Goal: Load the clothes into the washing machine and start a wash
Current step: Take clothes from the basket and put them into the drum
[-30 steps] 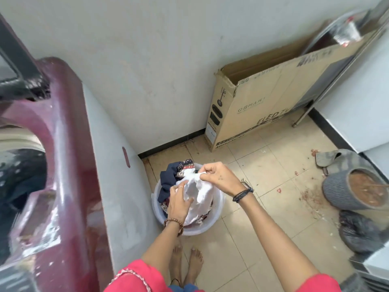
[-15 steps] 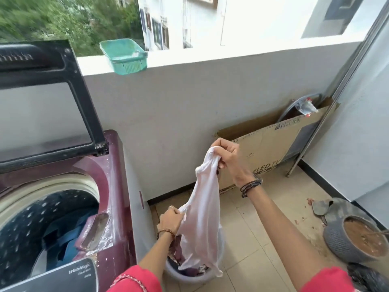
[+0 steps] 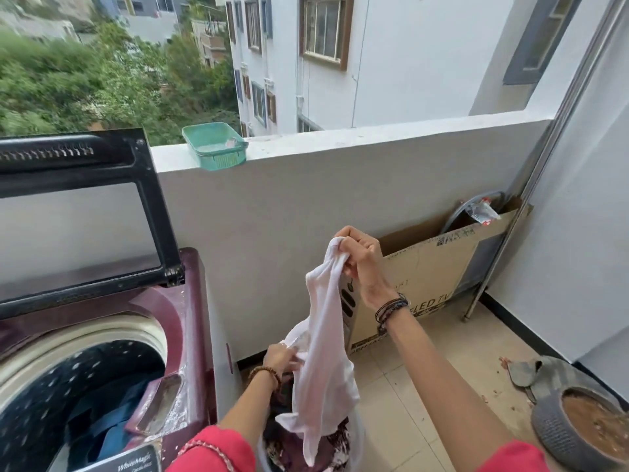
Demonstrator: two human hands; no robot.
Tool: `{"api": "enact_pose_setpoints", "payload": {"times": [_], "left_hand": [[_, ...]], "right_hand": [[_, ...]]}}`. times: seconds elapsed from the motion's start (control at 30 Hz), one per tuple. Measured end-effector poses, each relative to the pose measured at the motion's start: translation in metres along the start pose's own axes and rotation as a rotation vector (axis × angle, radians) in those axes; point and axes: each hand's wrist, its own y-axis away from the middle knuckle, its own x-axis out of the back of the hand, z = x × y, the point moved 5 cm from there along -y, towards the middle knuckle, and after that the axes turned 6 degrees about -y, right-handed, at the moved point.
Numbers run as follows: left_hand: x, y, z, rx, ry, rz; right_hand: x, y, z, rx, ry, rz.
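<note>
The thin white cloth garment [image 3: 323,362] hangs limp and light between the raised right hand [image 3: 357,257], fingers bunched on its top edge, and the lower left hand [image 3: 280,357] pinching its side; soft, best gathered before dropping.

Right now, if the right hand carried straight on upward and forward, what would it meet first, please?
Probably the balcony wall behind it; nothing shows between the right hand, gripping the white garment, and that wall, though depth is unclear.
</note>
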Motion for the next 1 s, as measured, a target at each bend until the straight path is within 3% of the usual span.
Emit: {"api": "enact_pose_setpoints", "payload": {"times": [0.13, 0.33, 0.43, 0.6, 0.7, 0.87, 1.0], "left_hand": [[0.017, 0.018, 0.065, -0.353, -0.201, 0.17], [0.029, 0.089, 0.16, -0.74, 0.053, 0.099], [0.05, 0.131, 0.196, -0.908, 0.091, 0.078], [0.098, 0.184, 0.241, -1.041, 0.092, 0.128], [0.135, 0.209, 0.259, -1.152, 0.015, 0.262], [0.197, 0.247, 0.273, -1.274, -0.758, 0.785], [0.24, 0.281, 0.28, -1.301, -0.968, 1.003]], "right_hand": [[0.021, -0.008, -0.007, 0.055, 0.167, 0.184], [0.01, -0.007, -0.025, 0.288, 0.601, 0.313], [-0.01, -0.002, -0.04, 0.544, 0.922, 0.333], [-0.049, -0.001, -0.076, 0.961, 1.056, 0.266], [-0.077, -0.014, -0.091, 1.046, 1.062, 0.149], [-0.139, -0.033, -0.118, 1.109, 1.121, -0.031], [-0.196, -0.039, -0.131, 1.121, 1.103, -0.184]]}}
